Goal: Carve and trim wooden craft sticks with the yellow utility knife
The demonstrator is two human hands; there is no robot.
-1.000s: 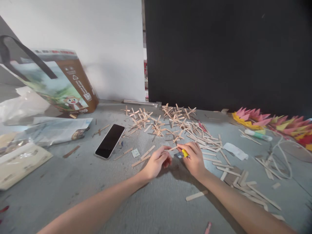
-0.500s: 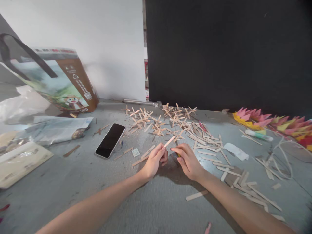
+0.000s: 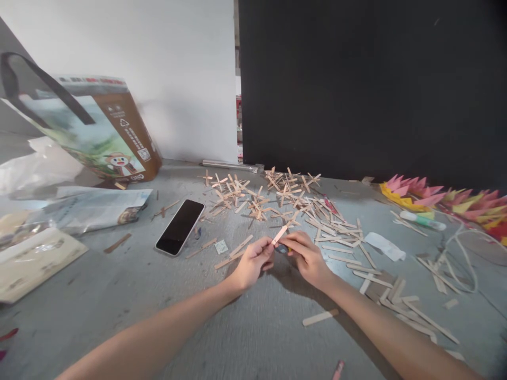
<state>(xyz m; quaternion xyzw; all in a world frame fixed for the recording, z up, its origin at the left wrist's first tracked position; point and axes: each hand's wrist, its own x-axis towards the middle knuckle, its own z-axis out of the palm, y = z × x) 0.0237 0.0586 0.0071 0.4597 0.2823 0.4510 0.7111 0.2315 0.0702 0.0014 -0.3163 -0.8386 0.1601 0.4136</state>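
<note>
My left hand [image 3: 256, 259] is closed on a wooden craft stick [image 3: 280, 234], pinched between thumb and fingers so that it points up and to the right. Close beside it, my right hand [image 3: 307, 256] has its fingers bent around a small object with a bit of yellow [image 3: 289, 249]. Most of that object is hidden by the fingers, so its kind does not show. The right fingertips are at or very near the stick. Beyond the hands lies a pile of crossed craft sticks [image 3: 259, 208], with loose craft sticks [image 3: 336, 227] to its right.
Left of the hands lies a phone [image 3: 180, 228]. A printed bag [image 3: 103, 132] and plastic packets [image 3: 95, 208] are farther left. On the right are a paper scrap [image 3: 384, 246], a glue tube [image 3: 422, 220], a white cable [image 3: 471, 264] and folded paper petals [image 3: 420, 192]. A black panel [image 3: 368, 89] stands behind.
My right hand has moved left, in to the stick held by my left hand. The left hand has turned slightly, and the stick now stands a little steeper.
</note>
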